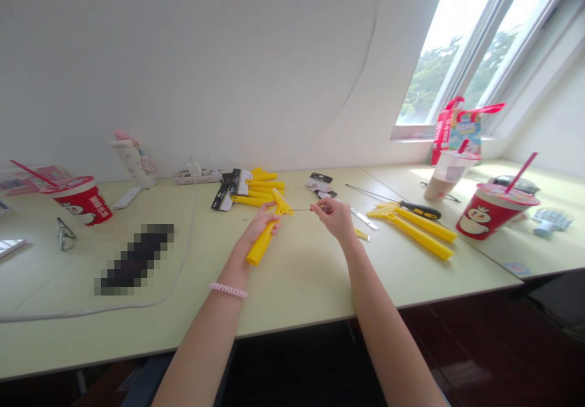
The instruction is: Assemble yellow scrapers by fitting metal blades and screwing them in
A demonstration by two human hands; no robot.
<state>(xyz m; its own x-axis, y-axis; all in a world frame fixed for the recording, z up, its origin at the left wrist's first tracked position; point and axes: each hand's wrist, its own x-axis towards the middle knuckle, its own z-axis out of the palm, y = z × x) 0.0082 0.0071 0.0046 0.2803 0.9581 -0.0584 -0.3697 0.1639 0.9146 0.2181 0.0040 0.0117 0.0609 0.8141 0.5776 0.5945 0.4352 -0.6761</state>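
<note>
My left hand (261, 229) is closed around a yellow plastic scraper (259, 250), its hollow handle pointing down toward me and its wide head up. In my right hand (337, 217), the fingers pinch a small screwdriver (301, 210), whose thin shaft reaches left to the scraper's head; most of its handle is hidden. Beside the right hand lie a flat metal blade (365, 219) and a small yellow piece (362, 234). Two more yellow scrapers (423, 234) rest farther right, by a long black-and-yellow screwdriver (419, 210).
Behind my left hand are several yellow scrapers (265, 186) with black-and-white cards (222, 198). Another card (320, 178) lies at the back. Red cups stand left (85, 200) and right (491, 212), near a clear drink cup (450, 175). A white cable (187, 248) crosses the left side.
</note>
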